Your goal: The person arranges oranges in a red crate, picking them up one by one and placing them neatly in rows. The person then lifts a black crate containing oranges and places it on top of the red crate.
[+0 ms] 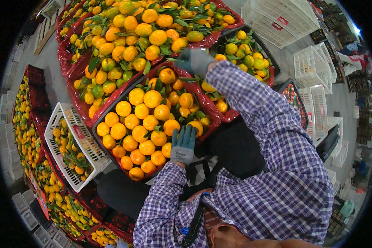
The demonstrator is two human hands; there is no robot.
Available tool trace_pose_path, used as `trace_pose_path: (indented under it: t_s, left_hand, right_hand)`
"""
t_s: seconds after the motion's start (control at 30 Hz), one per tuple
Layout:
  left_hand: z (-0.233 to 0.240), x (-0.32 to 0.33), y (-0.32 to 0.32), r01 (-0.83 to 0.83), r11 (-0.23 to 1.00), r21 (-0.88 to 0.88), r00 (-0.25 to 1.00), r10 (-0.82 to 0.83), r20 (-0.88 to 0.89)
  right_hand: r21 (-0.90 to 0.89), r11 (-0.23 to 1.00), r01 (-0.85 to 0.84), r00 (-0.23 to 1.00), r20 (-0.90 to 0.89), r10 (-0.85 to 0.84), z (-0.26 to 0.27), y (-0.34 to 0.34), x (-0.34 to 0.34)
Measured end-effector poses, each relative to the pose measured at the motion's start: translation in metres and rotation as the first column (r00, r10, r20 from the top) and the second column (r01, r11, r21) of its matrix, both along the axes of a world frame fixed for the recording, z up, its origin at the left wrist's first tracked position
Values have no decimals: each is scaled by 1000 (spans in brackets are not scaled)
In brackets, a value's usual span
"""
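Note:
My left hand [183, 145], in a grey and teal work glove, lies palm down with fingers stretched over orange mandarins [147, 147] in a dark crate [113, 159] with a red plastic liner. Leafy mandarins [186, 100] fill the side of that crate nearer my right arm. My right hand [194, 61], gloved alike, is motion-blurred above the corner where several lined crates meet. Green leaves [189, 79] lie just below it. Whether its fingers hold anything cannot be made out. Beyond it rises a large heap of leafy mandarins [130, 52].
A white plastic basket [100, 161] of leafy mandarins stands tilted at left. Another black crate [274, 66] of greener fruit is at upper right. White crates [279, 18] stand behind it. At the bottom edge, another person's gloved hand [121, 243] shows near more fruit.

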State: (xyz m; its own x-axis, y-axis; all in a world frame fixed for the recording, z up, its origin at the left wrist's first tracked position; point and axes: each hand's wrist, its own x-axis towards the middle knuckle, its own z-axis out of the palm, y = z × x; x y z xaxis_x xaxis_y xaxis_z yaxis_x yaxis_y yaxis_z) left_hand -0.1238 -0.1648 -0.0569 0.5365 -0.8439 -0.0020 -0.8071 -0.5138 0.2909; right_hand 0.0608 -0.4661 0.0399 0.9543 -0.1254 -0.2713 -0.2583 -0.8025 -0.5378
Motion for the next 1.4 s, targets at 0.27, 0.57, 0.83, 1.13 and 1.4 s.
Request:
trace_pose_path:
  t_s: [0.27,0.57,0.83,1.13,1.4]
  left_hand:
    - [0,1,3,-9,996,-92,999,6,-38]
    - [-4,0,4,-29,991,-132,998,22,-51]
    - [-11,2,5,-28,989,-144,998,35,45]
    - [-18,1,10,-24,989,-147,999,30,41]
    - [-12,-1,5,-20,999,-45,1000,20,4]
  right_hand:
    - [-467,870,155,937,-211,-280,-25,0,107]
    - [410,875,-257,928,357,105,1,7,-38]
    - [79,717,-693,721,41,692,-40,14,-147]
    - [-125,501,-856,516,-237,823,-51,28,-155]
    - [-267,385,-883,468,-445,763,-53,40,-162]
